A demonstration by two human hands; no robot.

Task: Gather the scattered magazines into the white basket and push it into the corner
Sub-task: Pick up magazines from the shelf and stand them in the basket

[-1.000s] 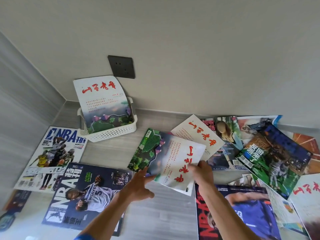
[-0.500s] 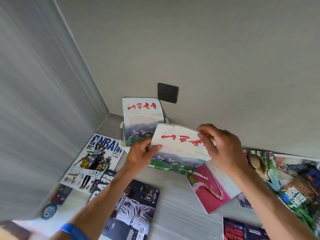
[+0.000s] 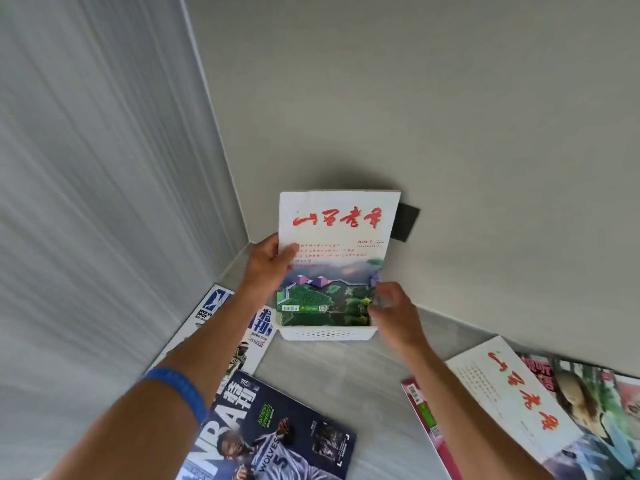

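Upright, magazine between hands, in white basket

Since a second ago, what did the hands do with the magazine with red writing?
The magazine went up off the floor and over to the white basket; it now stands upright in it. The left hand still grips its left edge; the right hand looks to be letting go at the lower right. The NBA magazines and the basket stayed where they were.

Magazine upright in basket
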